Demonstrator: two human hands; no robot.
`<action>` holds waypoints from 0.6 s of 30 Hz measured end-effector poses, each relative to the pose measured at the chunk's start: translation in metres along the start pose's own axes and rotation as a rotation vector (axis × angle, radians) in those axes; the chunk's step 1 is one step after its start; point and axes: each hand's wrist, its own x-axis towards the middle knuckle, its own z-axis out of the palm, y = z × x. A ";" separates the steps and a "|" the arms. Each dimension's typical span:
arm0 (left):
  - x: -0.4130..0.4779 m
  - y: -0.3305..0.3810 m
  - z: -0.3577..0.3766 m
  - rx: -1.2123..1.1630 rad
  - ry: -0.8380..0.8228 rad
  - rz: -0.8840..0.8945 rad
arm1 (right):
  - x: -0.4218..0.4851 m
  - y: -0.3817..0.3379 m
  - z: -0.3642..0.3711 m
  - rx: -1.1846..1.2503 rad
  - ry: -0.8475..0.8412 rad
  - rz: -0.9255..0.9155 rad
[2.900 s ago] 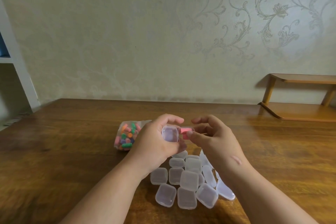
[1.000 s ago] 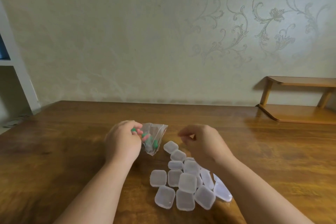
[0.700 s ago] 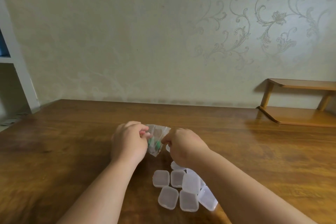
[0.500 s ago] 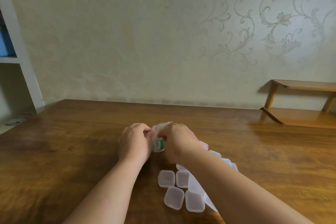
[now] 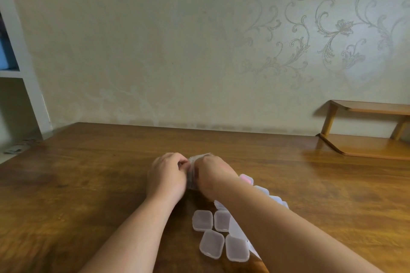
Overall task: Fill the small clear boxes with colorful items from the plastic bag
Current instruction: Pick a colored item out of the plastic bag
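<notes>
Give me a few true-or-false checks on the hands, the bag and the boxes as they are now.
1. The left hand and the right hand both grip the plastic bag. True.
2. The clear boxes lie left of the left forearm. False: they lie right of it, partly under the right forearm.
3. The far box, by the right wrist, shows pink inside. True.
4. The bag lies untouched on the table. False: it is held between the hands.

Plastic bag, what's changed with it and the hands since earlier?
The left hand set its small box, now with pink inside, down by the right hand. Both hands then took hold of the plastic bag between them. The empty boxes stayed put.
</notes>
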 end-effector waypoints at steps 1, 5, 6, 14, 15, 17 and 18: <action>0.000 0.000 0.000 0.001 -0.001 0.000 | -0.002 -0.002 -0.002 -0.012 -0.001 -0.005; 0.000 0.001 -0.001 0.001 0.001 -0.008 | -0.001 -0.006 -0.005 -0.008 0.009 0.002; 0.001 0.001 -0.001 0.005 0.005 -0.014 | 0.000 -0.008 -0.002 -0.002 0.023 0.017; 0.002 -0.001 -0.002 0.013 -0.007 0.003 | 0.001 0.001 0.006 0.009 0.172 -0.014; 0.001 0.000 -0.002 0.015 -0.008 -0.001 | 0.000 0.001 0.006 -0.002 0.179 -0.022; 0.000 0.000 -0.002 0.021 -0.008 -0.018 | -0.005 0.002 0.004 -0.002 0.203 -0.052; 0.001 0.000 -0.002 0.017 -0.006 -0.033 | -0.009 0.003 0.003 0.024 0.222 -0.071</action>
